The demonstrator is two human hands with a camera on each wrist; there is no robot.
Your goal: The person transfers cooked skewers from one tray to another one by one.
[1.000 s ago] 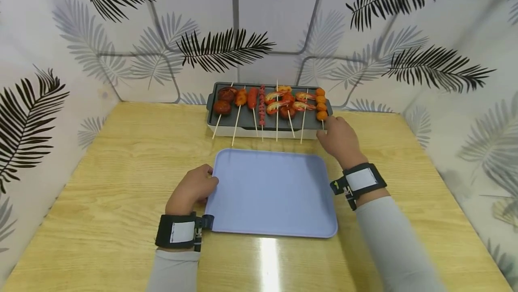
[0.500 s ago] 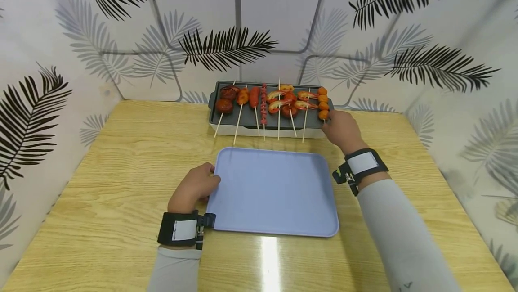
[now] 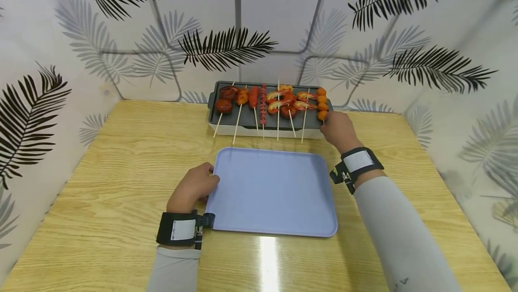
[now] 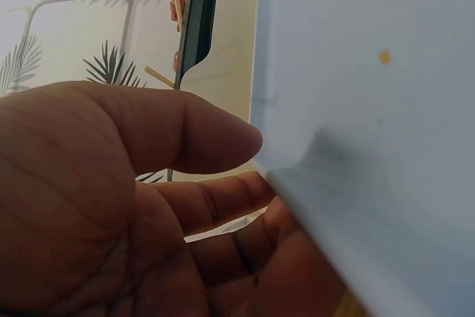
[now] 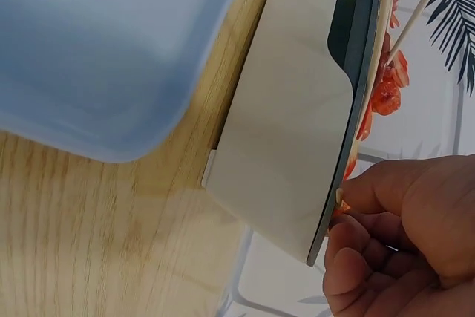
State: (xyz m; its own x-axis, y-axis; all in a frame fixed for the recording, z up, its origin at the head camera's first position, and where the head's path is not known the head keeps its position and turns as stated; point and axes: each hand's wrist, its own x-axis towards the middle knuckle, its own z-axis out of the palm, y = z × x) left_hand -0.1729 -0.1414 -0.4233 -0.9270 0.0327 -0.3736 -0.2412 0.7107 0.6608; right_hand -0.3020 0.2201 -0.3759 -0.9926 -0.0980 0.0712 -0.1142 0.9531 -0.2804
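Note:
A pale blue tray lies on the wooden table. My left hand holds its left edge. In the left wrist view the thumb lies at the rim and the curled fingers reach under it. Behind the tray, a skewer of orange balls lies at the right end of the dark grill. My right hand pinches this skewer's stick at its near end. The right wrist view shows the stick tip between thumb and forefinger; most of the skewer is hidden there.
Several other skewers lie across the grill: shrimp, a thin red one, a sausage and round brown pieces. Their sticks overhang the front edge. A leaf-patterned cloth stands close behind the grill.
My right hand has shifted slightly up at the grill's right corner, and its fingers have closed on the stick of the orange-ball skewer. The left hand stays on the tray edge.

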